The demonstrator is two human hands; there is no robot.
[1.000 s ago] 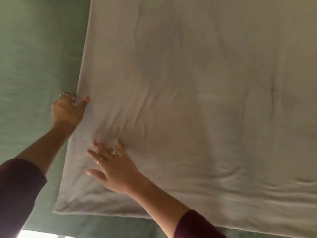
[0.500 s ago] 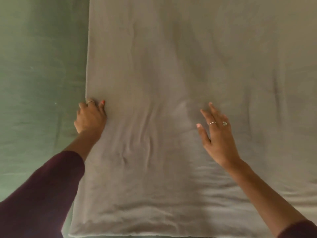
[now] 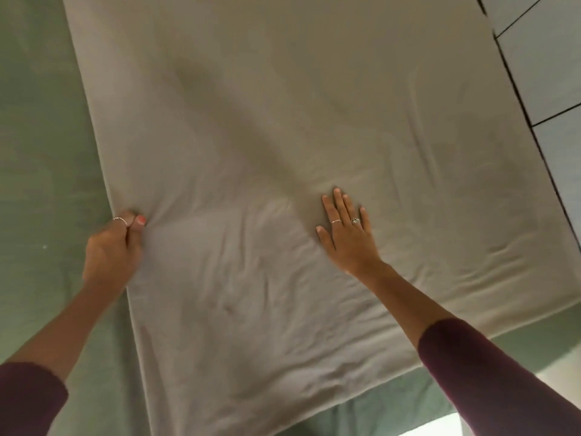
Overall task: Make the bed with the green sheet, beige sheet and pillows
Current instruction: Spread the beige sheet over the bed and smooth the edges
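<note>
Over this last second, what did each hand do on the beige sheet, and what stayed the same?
The right hand slid flat across the beige sheet, from beside the left hand out toward the sheet's middle, smoothing it. The left hand kept pinching the sheet's left edge throughout. The beige sheet still lies over the green sheet, wrinkled near the hands.

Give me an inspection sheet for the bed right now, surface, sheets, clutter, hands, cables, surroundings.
Surface: bed covered by the green sheet, which shows along the left and near edges.
Job's things: beige sheet spread over the green one, wrinkled near the hands; pillows not in view.
Clutter: nothing seen.
Hands: left hand pinches the beige sheet's left edge; right hand lies flat on it, fingers straight.
Cables: nothing seen.
Surroundings: pale tiled floor at upper right.
</note>
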